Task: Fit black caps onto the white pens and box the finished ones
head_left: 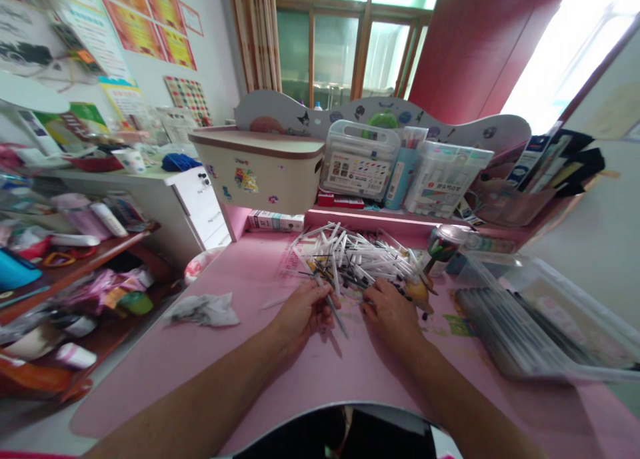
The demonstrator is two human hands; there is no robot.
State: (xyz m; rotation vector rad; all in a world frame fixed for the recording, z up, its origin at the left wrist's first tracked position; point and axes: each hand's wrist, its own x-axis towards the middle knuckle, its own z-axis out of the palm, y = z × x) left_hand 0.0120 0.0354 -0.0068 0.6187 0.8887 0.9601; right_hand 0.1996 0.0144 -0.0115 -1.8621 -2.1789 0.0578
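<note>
Pink desk fills the view, window and a red panel behind, shelf unit crammed with clutter on the left. Near edge curves in at the bottom; bare pink strip runs between the forearms and out to the left, broken only by a crumpled grey wrapper. Right side is tight: clear plastic case with its lid up sits close to the right forearm, dark pens lined up inside.

Back of the desk has a raised ledge carrying a cream bin, a carry-case of markers and a second clear marker box. Small round tin stands just right of the pile.

Pile of white pens lies mid-desk, just beyond both hands, pens crossing at all angles (no common heading, a few dark ones mixed in).

Left hand: fingers curled, pinching one pen at its upper part. Long axis is diagonal, top end toward the pile up-left, lower tip pointing down-right at the gap between the hands, tilted close to the desk surface. Can't tell which end is the cap.

Right hand: palm down, fingers bent into the near edge of the pile, touching pens there. Whether it actually grips one is hidden by the fingers. Yellowish object just right of it, too blurred to identify.
</note>
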